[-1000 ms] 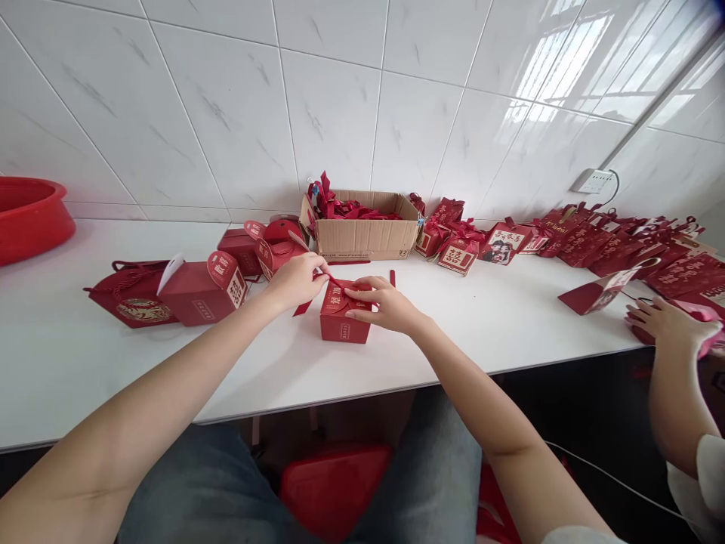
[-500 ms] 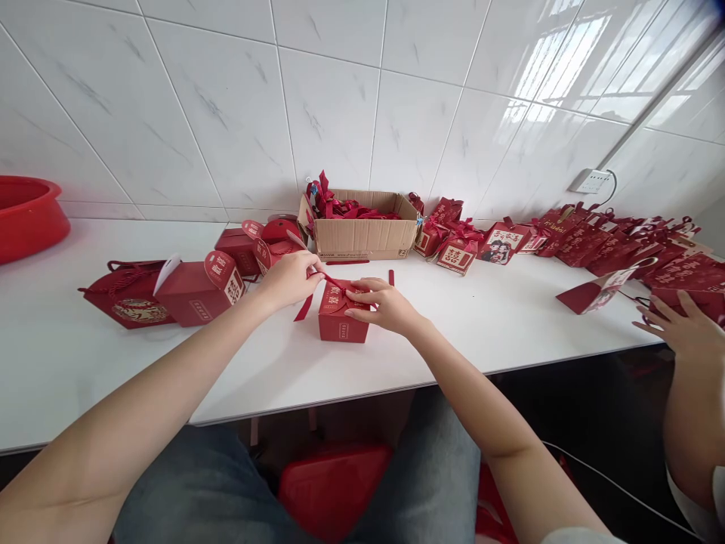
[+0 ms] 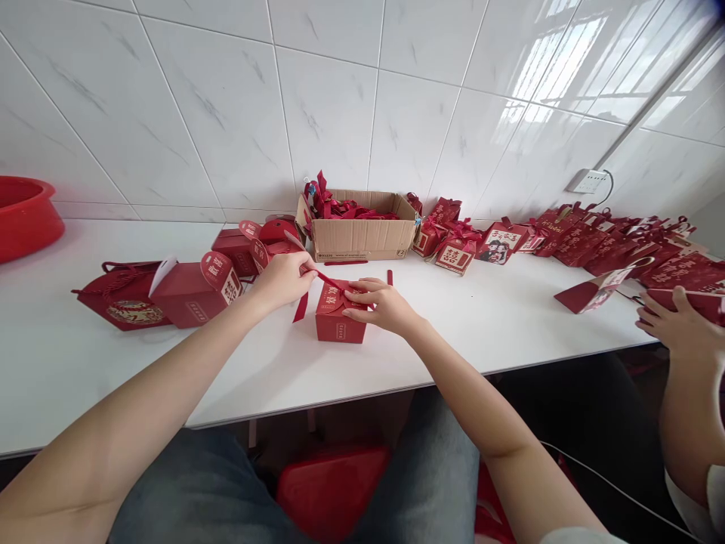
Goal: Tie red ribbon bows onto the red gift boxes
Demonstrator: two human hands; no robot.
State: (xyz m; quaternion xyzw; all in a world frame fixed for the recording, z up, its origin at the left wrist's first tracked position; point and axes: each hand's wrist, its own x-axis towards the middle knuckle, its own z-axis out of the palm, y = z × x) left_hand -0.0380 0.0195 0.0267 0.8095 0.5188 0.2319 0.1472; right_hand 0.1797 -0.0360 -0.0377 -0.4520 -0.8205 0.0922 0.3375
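Note:
A small red gift box with pale lettering stands upright near the middle of the white table. A dark red ribbon crosses its top and stretches up to the left. My left hand pinches one stretch of this ribbon beyond the box's upper left corner. My right hand lies over the box's right side, fingers on its top at the ribbon crossing; what its fingertips grip is hidden. One ribbon tail hangs on the table left of the box.
A cardboard box of red ribbons stands against the tiled wall. Larger red boxes are at left, beside a red basin. Finished-looking red boxes line the right. Another person's hand touches a red box at far right.
My left hand has moved slightly left, with the ribbon drawn out longer from the box. The other person's hand has shifted at the red box on the right.

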